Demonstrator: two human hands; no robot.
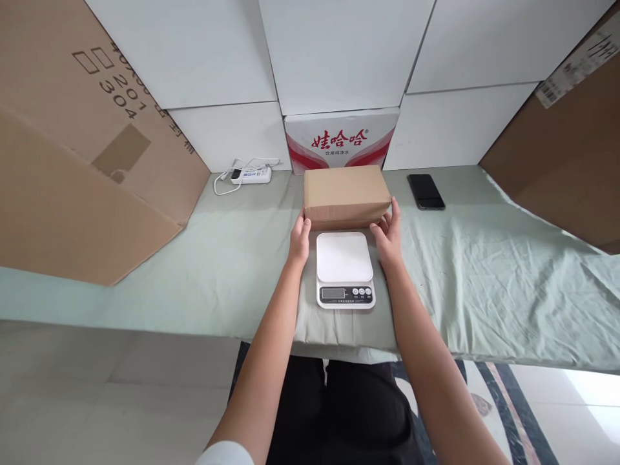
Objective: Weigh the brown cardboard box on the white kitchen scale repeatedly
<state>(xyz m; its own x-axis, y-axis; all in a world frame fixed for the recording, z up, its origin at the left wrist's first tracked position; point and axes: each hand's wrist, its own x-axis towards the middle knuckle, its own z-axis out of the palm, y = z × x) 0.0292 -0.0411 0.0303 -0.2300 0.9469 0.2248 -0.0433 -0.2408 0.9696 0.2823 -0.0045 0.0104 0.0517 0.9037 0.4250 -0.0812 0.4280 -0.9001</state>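
A plain brown cardboard box [346, 187] sits behind a white kitchen scale [344, 257], and both hands hold it by its sides. My left hand [299, 239] presses against the box's near left corner, thumb toward me. At the near right corner, my right hand [389, 234] grips with its fingers along the side and its thumb at the lower front. The scale lies flat between my forearms, its dark display and buttons facing me; the platform carries nothing. The box's underside is hidden.
A green cloth [252, 258] covers the table. Behind the box stands a white and red carton [341, 139]. A black phone [425, 192] lies to the right, a power strip with white cable [250, 174] to the left. Large cardboard panels [97, 142] flank both sides.
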